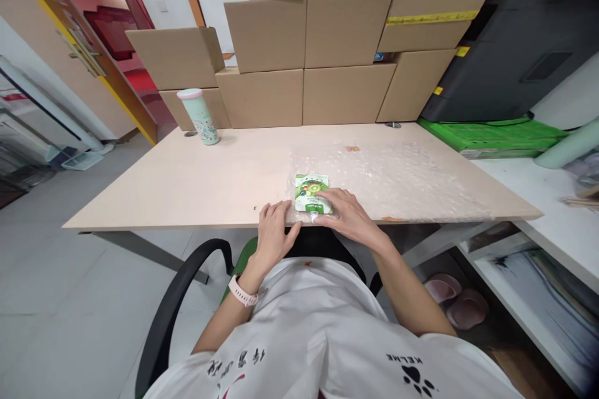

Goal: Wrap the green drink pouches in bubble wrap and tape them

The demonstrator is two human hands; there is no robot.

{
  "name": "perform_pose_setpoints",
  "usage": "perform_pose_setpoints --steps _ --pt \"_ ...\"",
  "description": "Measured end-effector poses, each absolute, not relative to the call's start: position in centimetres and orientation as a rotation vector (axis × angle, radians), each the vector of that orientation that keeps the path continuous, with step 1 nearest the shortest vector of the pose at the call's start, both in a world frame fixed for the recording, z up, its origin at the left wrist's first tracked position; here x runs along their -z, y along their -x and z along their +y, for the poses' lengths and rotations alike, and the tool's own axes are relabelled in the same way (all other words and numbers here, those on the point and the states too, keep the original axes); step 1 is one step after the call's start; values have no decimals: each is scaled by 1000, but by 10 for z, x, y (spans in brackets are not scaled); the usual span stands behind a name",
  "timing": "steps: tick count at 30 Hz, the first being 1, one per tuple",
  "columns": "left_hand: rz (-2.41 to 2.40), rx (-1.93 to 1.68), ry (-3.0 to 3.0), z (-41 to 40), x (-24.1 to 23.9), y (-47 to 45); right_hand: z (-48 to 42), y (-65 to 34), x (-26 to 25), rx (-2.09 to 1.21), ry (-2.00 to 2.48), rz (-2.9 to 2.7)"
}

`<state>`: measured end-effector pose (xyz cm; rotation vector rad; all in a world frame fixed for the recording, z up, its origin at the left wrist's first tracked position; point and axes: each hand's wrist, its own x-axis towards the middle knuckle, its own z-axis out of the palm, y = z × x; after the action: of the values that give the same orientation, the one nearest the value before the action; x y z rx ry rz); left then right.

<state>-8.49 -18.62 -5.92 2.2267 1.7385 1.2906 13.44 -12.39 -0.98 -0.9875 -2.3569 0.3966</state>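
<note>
A green and white spouted pouch (309, 190) with fruit pictured on it lies flat near the table's front edge, its spout towards me. Under it spreads a sheet of bubble wrap (402, 174), reaching far to the right. My right hand (349, 215) rests over the pouch's right side, fingers stretched out and touching it. Just left of the pouch, my left hand (276, 227) lies at the table edge on the wrap's near left corner, fingers extended and holding nothing.
Cardboard boxes (262, 100) are stacked along the table's back. A mint tumbler (201, 118) stands at the back left. To the right are a green crate (500, 137) and a dark case (510, 56). A chair armrest (163, 318) is at my left.
</note>
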Motion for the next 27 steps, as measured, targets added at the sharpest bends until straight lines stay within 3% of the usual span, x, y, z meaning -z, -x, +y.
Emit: perform_pose_setpoints --steps 11,18,27 --pt "1575 -1314 -2281 -182 71 94 -119 -116 30 -174 992 -2261" --pt "1581 -1335 -2246 -182 70 93 -105 -118 44 -113 858 -2475" --pt "1573 -1478 -2132 -193 60 93 -116 -120 37 -74 813 -2501"
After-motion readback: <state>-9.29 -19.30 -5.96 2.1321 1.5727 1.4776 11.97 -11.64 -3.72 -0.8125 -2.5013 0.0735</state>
